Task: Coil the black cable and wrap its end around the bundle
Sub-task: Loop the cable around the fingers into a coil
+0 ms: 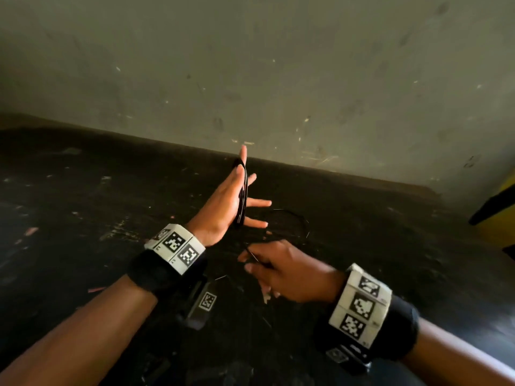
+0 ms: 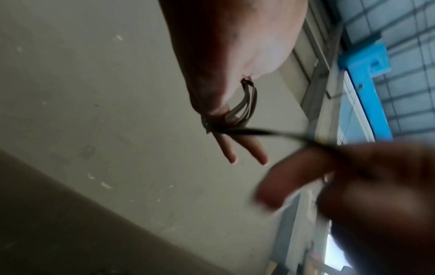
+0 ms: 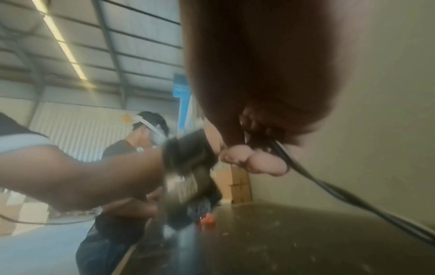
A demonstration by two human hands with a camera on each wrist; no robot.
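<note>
Black cable (image 1: 243,190): several loops sit wound around the left hand (image 1: 223,207), running from the thumb web up across the palm. Long axis of the coil is near vertical in the head view, parallel to the extended fingers. Left wrist view shows the loops (image 2: 244,108) bunched at the base of the fingers, a single strand (image 2: 270,132) leaving them taut toward the right hand (image 2: 353,186).

Left hand: raised above the dark table (image 1: 83,190), palm turned toward the right, fingers (image 1: 257,203) straight and spread, fingertips pointing away and up. Not clenched; the coil hangs on it.

Right hand (image 1: 281,270): lower and nearer the body, knuckles up, fingers curled, pinching the free strand between thumb and fingertips. Right wrist view confirms the cable (image 3: 329,189) exits the pinch and runs down to the lower right.

A loose arc of cable (image 1: 292,218) lies on the table just beyond the right hand.

Marker-covered wristbands (image 1: 175,247) on both wrists. Grey scuffed wall (image 1: 278,79) behind the table. Another person (image 3: 132,148) stands in the background of the right wrist view.
</note>
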